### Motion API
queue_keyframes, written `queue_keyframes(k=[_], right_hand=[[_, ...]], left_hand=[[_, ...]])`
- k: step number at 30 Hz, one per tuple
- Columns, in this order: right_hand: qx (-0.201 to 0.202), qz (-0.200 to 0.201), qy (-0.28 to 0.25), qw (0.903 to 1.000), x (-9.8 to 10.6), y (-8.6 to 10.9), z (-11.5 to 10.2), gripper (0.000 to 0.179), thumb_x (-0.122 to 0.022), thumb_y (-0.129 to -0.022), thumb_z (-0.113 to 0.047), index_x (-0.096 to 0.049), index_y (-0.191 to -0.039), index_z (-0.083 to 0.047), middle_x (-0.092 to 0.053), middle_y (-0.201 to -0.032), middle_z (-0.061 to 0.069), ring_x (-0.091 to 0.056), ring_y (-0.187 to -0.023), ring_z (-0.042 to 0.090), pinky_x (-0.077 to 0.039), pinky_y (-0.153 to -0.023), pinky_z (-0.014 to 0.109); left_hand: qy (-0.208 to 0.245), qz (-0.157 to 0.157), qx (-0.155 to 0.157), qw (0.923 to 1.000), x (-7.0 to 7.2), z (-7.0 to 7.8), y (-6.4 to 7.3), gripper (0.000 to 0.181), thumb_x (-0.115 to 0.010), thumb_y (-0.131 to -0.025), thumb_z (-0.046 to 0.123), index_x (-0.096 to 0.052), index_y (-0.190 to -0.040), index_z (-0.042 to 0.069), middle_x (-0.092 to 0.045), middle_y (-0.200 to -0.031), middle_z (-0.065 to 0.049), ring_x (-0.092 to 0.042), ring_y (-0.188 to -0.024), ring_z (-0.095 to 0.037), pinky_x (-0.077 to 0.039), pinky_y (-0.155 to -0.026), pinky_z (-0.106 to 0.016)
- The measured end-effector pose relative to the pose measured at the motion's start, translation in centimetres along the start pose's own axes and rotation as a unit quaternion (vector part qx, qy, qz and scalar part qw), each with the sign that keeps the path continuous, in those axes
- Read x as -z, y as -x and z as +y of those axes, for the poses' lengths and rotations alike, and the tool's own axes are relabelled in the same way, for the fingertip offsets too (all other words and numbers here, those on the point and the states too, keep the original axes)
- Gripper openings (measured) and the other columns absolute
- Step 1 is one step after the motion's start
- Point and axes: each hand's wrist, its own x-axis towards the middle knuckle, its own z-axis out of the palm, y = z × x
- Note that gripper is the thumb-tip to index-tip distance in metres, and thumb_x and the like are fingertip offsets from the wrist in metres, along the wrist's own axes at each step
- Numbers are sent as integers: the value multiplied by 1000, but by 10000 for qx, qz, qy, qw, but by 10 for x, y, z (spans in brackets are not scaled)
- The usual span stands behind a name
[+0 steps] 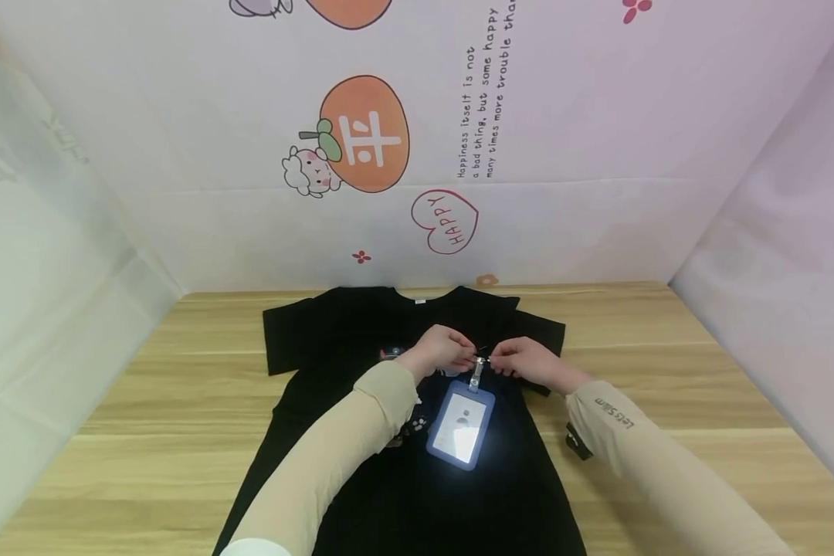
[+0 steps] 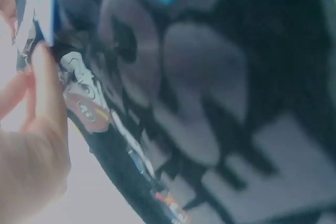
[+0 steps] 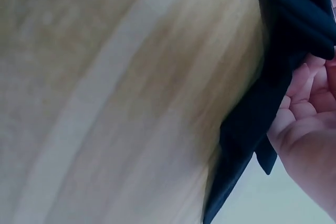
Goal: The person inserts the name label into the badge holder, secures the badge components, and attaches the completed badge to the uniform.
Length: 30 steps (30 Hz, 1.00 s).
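A black T-shirt [image 1: 361, 332] lies spread on the wooden table, neckline away from me. On its chest is a blue badge holder [image 1: 489, 401] with a bright, glaring window and a metal clip [image 1: 477, 371] at its top. My left hand [image 1: 441, 349] pinches the clip's upper end from the left. From the right, my right hand [image 1: 528, 361] pinches the same end with curled fingers. In the left wrist view, the left fingers [image 2: 44, 85] meet near the shiny metal. Black cloth hides the right fingertips in the right wrist view, where the right hand [image 3: 310, 129] is curled.
The wooden table [image 1: 146, 432] extends on both sides of the shirt. Printed white cloth [image 1: 563, 232] hangs behind and at the sides. A shirt print [image 1: 417, 423] shows partly behind the left forearm. A small black object [image 1: 578, 442] is by the right sleeve cuff.
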Motion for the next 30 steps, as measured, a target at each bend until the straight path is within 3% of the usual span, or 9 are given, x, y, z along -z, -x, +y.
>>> queue_keyframes(k=[4,8,14,20,25,30], right_hand=[[-48,147,-129,9998,1,-2,0,19,-52,-94,-12,-65,-89,1,-64,-84,6,-55,-76,17,-45,-68,28],[-63,278,-200,9994,0,-3,1,20,-51,-95,-12,-64,-89,1,-64,-83,6,-55,-75,17,-45,-68,28],[-105,428,-428,9981,-6,-5,2,19,-51,-95,-11,-63,-92,3,-61,-83,6,-54,-73,15,-45,-67,27],[-210,458,-743,9960,-9,-5,-1,19,-50,-95,-10,-61,-92,5,-59,-80,4,-53,-73,15,-45,-66,26],[-314,483,-1143,9918,-9,-6,-3,19,-47,-96,-7,-59,-92,7,-56,-77,1,-52,-72,13,-46,-66,24],[-399,517,-1384,9882,-9,-7,-3,18,-46,-96,-6,-58,-91,6,-55,-76,1,-51,-71,13,-47,-67,25]], left_hand=[[-384,255,-407,9981,6,6,5,14,-62,-90,2,-69,-102,-1,-69,-96,-12,-67,-81,-17,-57,-74,-28],[-738,96,-654,9951,7,8,6,18,-62,-90,4,-70,-106,4,-68,-106,-9,-66,-89,-17,-56,-78,-28],[-856,-6,-654,9942,4,4,8,16,-64,-88,3,-71,-103,5,-69,-104,-8,-67,-86,-14,-56,-78,-26],[-988,162,-679,9927,4,3,9,13,-66,-87,5,-73,-98,6,-70,-99,-7,-67,-84,-13,-56,-76,-25],[-1114,199,-832,9901,5,4,8,13,-66,-86,3,-74,-96,5,-70,-97,-8,-67,-82,-12,-56,-74,-24],[-1392,35,-1041,9848,6,6,7,14,-66,-85,1,-75,-96,4,-71,-95,-8,-65,-79,-10,-54,-70,-21]])
